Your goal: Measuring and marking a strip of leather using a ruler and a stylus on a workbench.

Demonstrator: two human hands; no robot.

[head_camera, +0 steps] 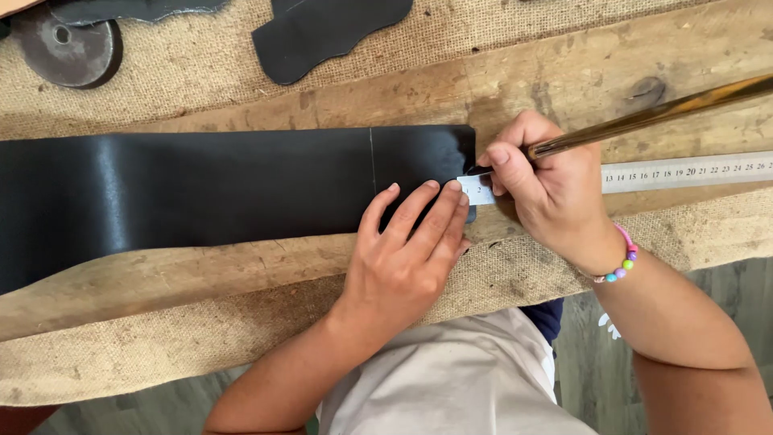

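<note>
On the wooden plank (580, 76) we see a long black leather strip (201, 189). Our left hand (407, 254) lies flat, fingers extended together, pressing its right end and the steel ruler (684, 171). Our right hand (547, 189) is closed around a brass-coloured rod (644, 119), its tip at the leather's edge.

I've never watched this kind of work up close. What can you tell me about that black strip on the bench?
The black strip looks like smooth leather with a faint sheen. It lies flat along a wooden plank, running off the left edge. A thin pale line crosses it near its right end, whose edge is uneven. The left hand presses that end down; a steel ruler meets it there, where the right hand works a long brass-coloured tool.
</note>
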